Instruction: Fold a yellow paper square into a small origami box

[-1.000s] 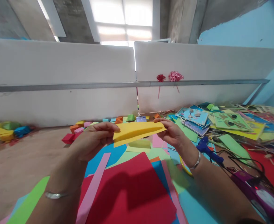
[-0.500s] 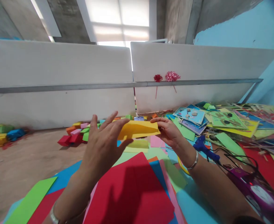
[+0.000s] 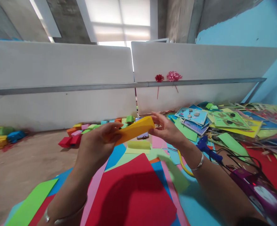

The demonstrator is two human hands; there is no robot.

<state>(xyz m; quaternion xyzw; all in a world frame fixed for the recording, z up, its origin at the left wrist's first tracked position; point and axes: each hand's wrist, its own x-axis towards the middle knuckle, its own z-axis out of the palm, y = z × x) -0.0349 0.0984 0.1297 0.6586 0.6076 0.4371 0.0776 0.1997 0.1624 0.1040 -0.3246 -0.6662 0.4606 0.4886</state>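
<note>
A folded strip of yellow paper (image 3: 135,129) is held up level in front of me, above the spread sheets. My left hand (image 3: 102,136) pinches its left end, thumb below and fingers above. At the other end, the curled fingers of my right hand (image 3: 165,127) grip the paper's edge. Beneath lies a large red sheet (image 3: 131,191), with a pale yellow folded piece (image 3: 138,146) just beyond it. A phone (image 3: 143,135) is partly hidden behind the yellow strip.
Small coloured paper boxes (image 3: 69,141) stand along the white board (image 3: 58,106). To the right are a blue glue gun (image 3: 205,149) with cables, a purple device (image 3: 253,188), a yellow ring (image 3: 184,164) and stacked craft pictures (image 3: 192,115). A green strip (image 3: 32,201) lies left.
My left hand has gone from spread fingers to a pinch on the strip's left end. The yellow paper has tilted, its right end higher, and the phone behind shows more.
</note>
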